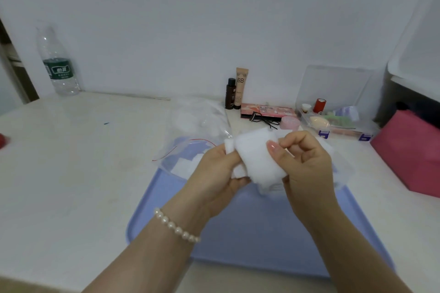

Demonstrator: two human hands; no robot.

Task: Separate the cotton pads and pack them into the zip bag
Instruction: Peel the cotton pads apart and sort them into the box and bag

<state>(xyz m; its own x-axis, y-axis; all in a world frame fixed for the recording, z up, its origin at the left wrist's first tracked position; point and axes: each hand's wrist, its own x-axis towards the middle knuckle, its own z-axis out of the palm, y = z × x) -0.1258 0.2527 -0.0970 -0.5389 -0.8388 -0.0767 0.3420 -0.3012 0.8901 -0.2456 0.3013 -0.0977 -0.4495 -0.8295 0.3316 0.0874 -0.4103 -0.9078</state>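
Your left hand [220, 173] grips a stack of white cotton pads [258, 157] from the left side, and most of its fingers are hidden behind the stack, so you cannot tell how many pads it holds. Your right hand [307, 164] pinches the front pad between thumb and forefinger at the right edge, the other fingers curled above it. The pads are held up over the far end of a blue tray [238, 233], not resting on it.

Under your hands lies the zip bag [183, 162], clear plastic with a red strip along its mouth. It rests partly on the tray and partly on the white table [71, 173], and white pads show through it, though your hands cover much of it and its right part is hard to trace. Behind it sits another crumpled clear wrapper [197, 116], its contents blurred.

A pearl bracelet [176, 228] circles your left wrist. At the back left stands a water bottle [57, 64]. By the wall are a dark small bottle [230, 94] and a beige tube [241, 88], then a clear box [333, 93] with small items too blurred to name. A pink bag [409, 154] is cut off at the right edge.
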